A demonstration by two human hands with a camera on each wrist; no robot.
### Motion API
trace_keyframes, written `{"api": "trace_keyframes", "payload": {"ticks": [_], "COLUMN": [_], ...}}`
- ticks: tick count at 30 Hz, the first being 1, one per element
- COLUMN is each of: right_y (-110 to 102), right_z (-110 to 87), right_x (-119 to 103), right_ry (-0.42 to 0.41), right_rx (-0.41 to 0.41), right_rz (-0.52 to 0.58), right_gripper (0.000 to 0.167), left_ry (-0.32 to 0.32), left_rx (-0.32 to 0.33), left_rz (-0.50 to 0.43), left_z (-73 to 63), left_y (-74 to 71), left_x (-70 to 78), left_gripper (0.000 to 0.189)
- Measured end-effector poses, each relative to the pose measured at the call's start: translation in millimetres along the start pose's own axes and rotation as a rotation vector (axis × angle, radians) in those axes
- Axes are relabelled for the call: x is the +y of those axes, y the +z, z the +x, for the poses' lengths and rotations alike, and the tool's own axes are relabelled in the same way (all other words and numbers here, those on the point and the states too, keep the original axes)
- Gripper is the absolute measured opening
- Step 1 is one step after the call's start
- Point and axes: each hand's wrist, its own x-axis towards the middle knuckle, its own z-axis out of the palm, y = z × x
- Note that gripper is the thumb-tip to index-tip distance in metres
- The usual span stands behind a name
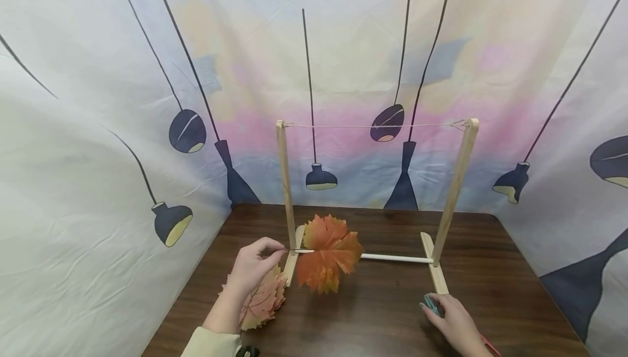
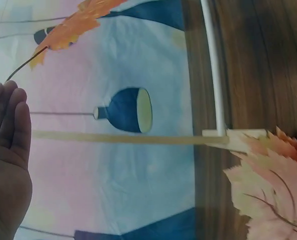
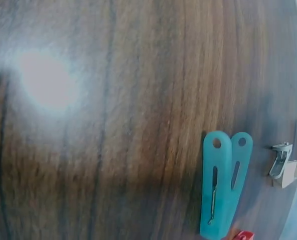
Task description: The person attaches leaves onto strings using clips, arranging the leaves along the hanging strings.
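My left hand [image 1: 256, 265] pinches the thin stem of an orange maple leaf [image 1: 330, 253] between thumb and fingertips. In the head view that leaf hides part of a white rod [image 1: 397, 258]. Left wrist view: the leaf [image 2: 83, 22] hangs off the stem beyond my fingers. Paler maple leaves [image 1: 265, 300] lie on the table beneath the left forearm. My right hand [image 1: 453, 321], low over the right side of the table, has thumb and fingers around a teal clip [image 1: 432, 305]. A teal clip [image 3: 216, 185] also shows in the right wrist view, where no hand appears.
A wooden frame stands on the brown table [image 1: 373, 319], with a left post [image 1: 286, 182], a right post [image 1: 456, 188] and a string [image 1: 353, 126] tied across their tops. In the right wrist view, a silver clip [image 3: 280, 161] and a red piece [image 3: 244, 235] sit near the teal clip.
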Motion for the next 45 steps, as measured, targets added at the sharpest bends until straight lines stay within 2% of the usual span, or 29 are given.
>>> {"api": "trace_keyframes", "payload": {"ticks": [4,9,14,18,20,22,28,29,32,35,38,45], "right_y": [1,1,0,-1,-1,-1,-6,-8,-10,-11,-15,-33], "right_z": [-0.2,0.6,3.8,5.2,5.4,5.6,10.7,12.2,16.8,20.7,23.4,39.5], "right_x": [0,0,-2,-5,-6,-6,-11,-12,-16,-18,-19,-30], "right_ry": [0.007,0.038,0.046,0.025,0.015,0.006,0.008,0.003,-0.018,-0.011,0.018,0.032], "right_rx": [0.002,-0.02,-0.002,0.038,0.051,0.063,0.083,0.093,0.146,0.166,0.137,0.142], "right_rz": [0.008,0.014,0.037,0.06,0.071,0.078,0.094,0.103,0.123,0.136,0.139,0.182], "right_gripper": [0.029,0.032,0.03,0.03,0.03,0.029,0.029,0.028,0.028,0.028,0.03,0.032], "left_ry": [-0.022,-0.025,-0.079,-0.126,-0.128,-0.141,-0.118,-0.107,-0.092,-0.1,-0.121,-0.111], "left_rx": [-0.057,-0.104,-0.132,-0.11,-0.094,-0.081,-0.025,-0.01,0.03,0.051,0.057,0.053], "left_rz": [-0.063,-0.096,-0.132,-0.204,-0.235,-0.258,-0.392,-0.412,-0.433,-0.424,-0.386,-0.146], "left_z": [5.8,11.7,16.0,19.2,21.3,22.2,27.9,29.8,32.3,32.9,33.4,44.1], "left_y": [5.3,10.3,14.5,19.6,22.0,22.4,28.6,30.8,33.0,33.4,34.1,37.8], "left_x": [8.7,15.8,16.7,17.3,17.7,24.2,26.0,21.1,19.8,18.5,16.6,14.2], "left_gripper": [0.009,0.008,0.009,0.01,0.009,0.008,0.013,0.014,0.012,0.012,0.012,0.013]}}
